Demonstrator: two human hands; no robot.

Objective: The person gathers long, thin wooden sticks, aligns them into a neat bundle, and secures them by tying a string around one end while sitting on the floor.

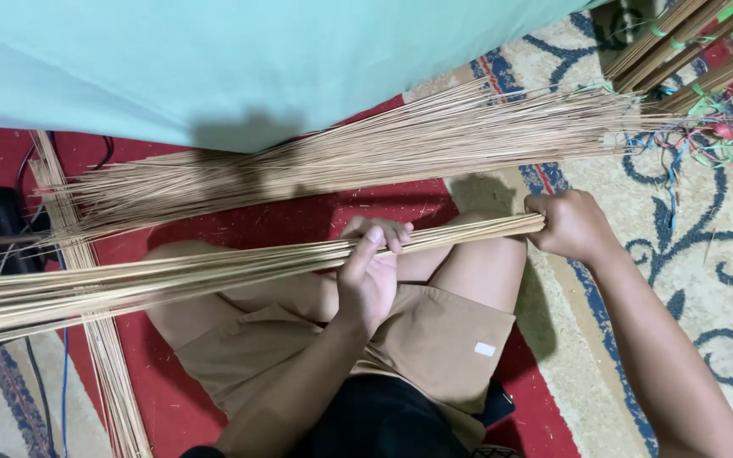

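The left hand (371,271) closes round the middle of a bundle of thin pale-tan sticks (214,270) lying across the lap; at three o'clock the right hand (572,225) clasps its end, keeping the tips even.

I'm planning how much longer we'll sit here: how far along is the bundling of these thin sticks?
Done: tied bundles with coloured string lie at the top right. In hand: the left hand grips one bundle of sticks at mid-length, while the right hand squares its ends. Left: a loose spread of sticks on the carpet shows no tie, and another strip lies at the left.
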